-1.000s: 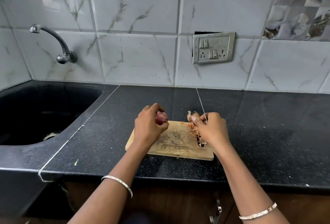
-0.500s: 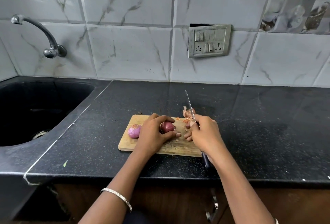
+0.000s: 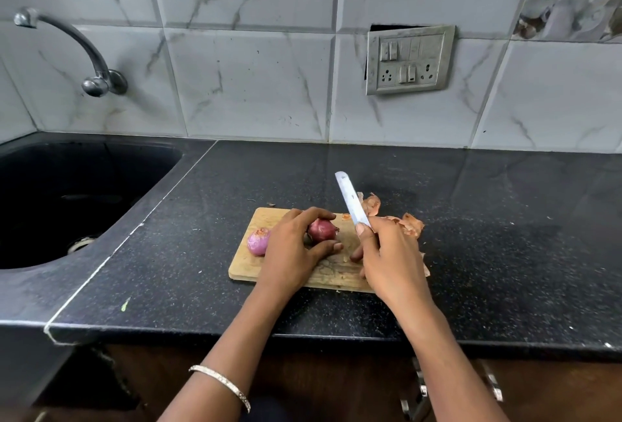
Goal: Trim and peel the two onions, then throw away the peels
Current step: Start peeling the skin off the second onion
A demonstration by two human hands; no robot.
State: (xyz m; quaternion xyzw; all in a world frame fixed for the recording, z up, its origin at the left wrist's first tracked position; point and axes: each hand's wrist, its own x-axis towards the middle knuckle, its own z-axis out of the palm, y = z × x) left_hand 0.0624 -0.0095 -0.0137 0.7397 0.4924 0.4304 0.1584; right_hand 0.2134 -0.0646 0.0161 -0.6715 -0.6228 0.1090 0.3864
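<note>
Red-purple skin is seen on the dark red onion [image 3: 322, 229], which is set on the wooden cutting board [image 3: 247, 265] and gripped by the left hand [image 3: 292, 253]: the fingers are curled over its top and the thumb is pressed in below it. Just to the left of that hand, touching the board, a paler purple onion [image 3: 258, 241] is laid; it is partly hidden by the knuckles.

Just to the right of the held onion, a knife [image 3: 351, 201] is held by the right hand [image 3: 392, 253]. The fingers are closed round the handle, which is covered by the hand, and one fingertip is laid at the base of the blade. The blade is raised clear of the board and pointed toward the back edge of the counter [image 3: 505, 253], leaning a little to the left.

Dry brown peels [image 3: 409, 223] are heaped at the board's far right corner, partly on the counter, behind the right hand and the blade.

The board is placed on the black speckled counter, nearer the front edge than the back. A dark sink [image 3: 67, 202] is sunk into the counter's left end, with a metal tap [image 3: 84, 51] fixed to the tiled wall above it. A switch plate [image 3: 409, 59] is mounted on the wall beyond the back edge. A silver bangle [image 3: 222, 384] is worn on the left wrist.
</note>
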